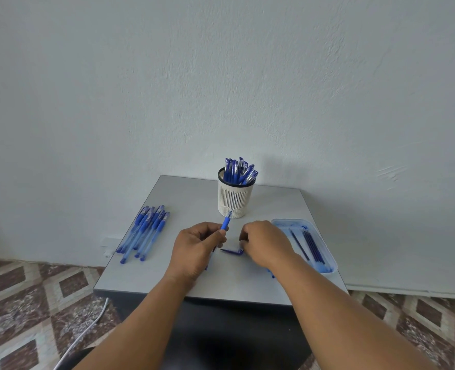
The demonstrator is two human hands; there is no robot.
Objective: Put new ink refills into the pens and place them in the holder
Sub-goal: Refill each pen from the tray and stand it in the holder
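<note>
grey desk (pixel 261 276) carries the cap (pixel 231 251), long axis left-right, just left of the right hand (pixel 266 243), whose curled fingers touch its right end; left hand (pixel 194 249) grips the pen (pixel 225 224), tip pointing far toward the holder (pixel 235 197).

No legible text, brand, number or sign is found in the head view. The pens in the holder (pixel 236 194) and the pens lying on the table (pixel 269 206) carry pale bands near their caps that may be printed labels, but these are too small and blurred to read. The tray (pixel 327 252) of refills shows no readable marking.
</note>
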